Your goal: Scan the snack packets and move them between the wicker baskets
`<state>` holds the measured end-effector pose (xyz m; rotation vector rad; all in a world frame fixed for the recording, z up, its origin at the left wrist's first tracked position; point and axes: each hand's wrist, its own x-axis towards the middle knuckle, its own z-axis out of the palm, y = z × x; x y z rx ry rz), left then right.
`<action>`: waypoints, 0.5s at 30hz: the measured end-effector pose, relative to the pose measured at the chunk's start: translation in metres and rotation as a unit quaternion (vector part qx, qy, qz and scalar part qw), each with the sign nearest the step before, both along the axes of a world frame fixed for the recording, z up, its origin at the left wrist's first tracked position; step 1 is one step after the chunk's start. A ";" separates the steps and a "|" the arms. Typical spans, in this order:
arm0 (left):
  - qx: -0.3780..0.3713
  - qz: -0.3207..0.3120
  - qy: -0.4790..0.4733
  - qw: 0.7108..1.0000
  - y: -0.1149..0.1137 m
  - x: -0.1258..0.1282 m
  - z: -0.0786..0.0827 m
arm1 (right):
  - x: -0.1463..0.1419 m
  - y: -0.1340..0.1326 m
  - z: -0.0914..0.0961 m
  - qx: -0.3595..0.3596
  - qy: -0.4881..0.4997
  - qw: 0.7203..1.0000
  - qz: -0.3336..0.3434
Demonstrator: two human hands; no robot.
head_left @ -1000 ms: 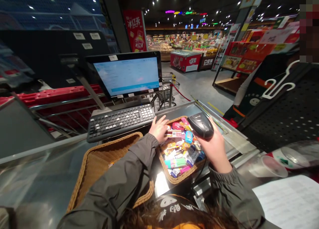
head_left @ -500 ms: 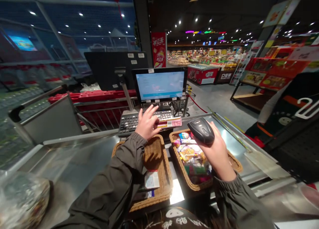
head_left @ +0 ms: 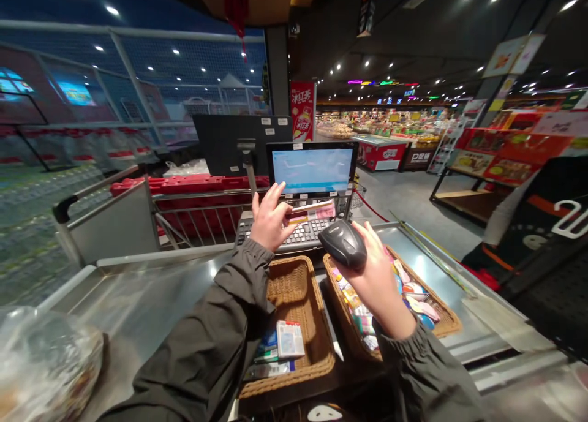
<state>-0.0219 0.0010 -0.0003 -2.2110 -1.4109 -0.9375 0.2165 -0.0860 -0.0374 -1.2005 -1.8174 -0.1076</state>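
Left grip [head_left: 270,220] pinching pink-ended pack [head_left: 323,211], lifted from right basket [head_left: 444,308] to above keyboard [head_left: 304,233]; right grip [head_left: 375,280], wrapped round black scanner [head_left: 342,243], swung left, so scanner and pack sit closer.

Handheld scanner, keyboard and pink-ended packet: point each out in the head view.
Handheld scanner [head_left: 343,243], head view: its black upper shell.
Keyboard [head_left: 303,233], head view: some of its exposed keys.
Pink-ended packet [head_left: 324,211], head view: its pink end.
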 end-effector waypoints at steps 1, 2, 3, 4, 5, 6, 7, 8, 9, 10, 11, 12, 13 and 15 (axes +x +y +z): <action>0.001 0.001 -0.002 1.000 0.001 -0.002 0.000 | -0.001 0.000 -0.001 -0.002 -0.003 1.000 0.001; 0.002 0.003 -0.003 1.000 0.001 -0.004 0.000 | -0.003 -0.001 -0.001 -0.005 -0.005 1.000 0.002; 0.001 0.005 -0.004 1.000 0.002 -0.007 0.000 | -0.003 -0.001 -0.001 -0.006 -0.006 1.000 0.002; 0.001 0.007 -0.006 1.000 0.003 -0.009 0.000 | -0.004 -0.001 -0.001 -0.006 -0.006 1.000 0.001; 0.001 0.010 -0.007 1.000 0.004 -0.011 -0.001 | -0.005 0.000 -0.002 -0.006 -0.005 1.000 0.001; 0.002 0.012 -0.009 1.000 0.005 -0.012 -0.001 | -0.005 0.000 -0.002 -0.005 -0.004 1.000 0.002; 0.003 0.014 -0.011 1.000 0.005 -0.014 -0.001 | -0.006 0.000 -0.002 -0.004 -0.002 1.000 0.004; 0.004 0.015 -0.011 1.000 0.005 -0.015 -0.001 | -0.007 0.001 -0.002 -0.004 0.000 1.000 0.008; 0.004 0.016 -0.011 1.000 0.006 -0.016 -0.001 | -0.008 0.000 -0.001 -0.005 0.002 1.000 0.012; 0.003 0.017 -0.011 1.000 0.006 -0.016 -0.002 | -0.009 0.000 -0.001 -0.007 0.004 1.000 0.015; 0.003 0.018 -0.010 1.000 0.006 -0.017 -0.002 | -0.010 0.000 -0.001 -0.010 0.007 1.000 0.017; 0.003 0.019 -0.009 1.000 0.005 -0.018 -0.002 | -0.011 -0.001 -0.001 -0.013 0.009 1.000 0.018; 0.004 0.020 -0.008 1.000 0.005 -0.018 -0.002 | -0.013 -0.002 -0.001 -0.017 0.011 1.000 0.018; 0.006 0.023 -0.007 1.000 0.004 -0.020 -0.002 | -0.015 -0.004 0.000 -0.026 0.011 0.999 0.019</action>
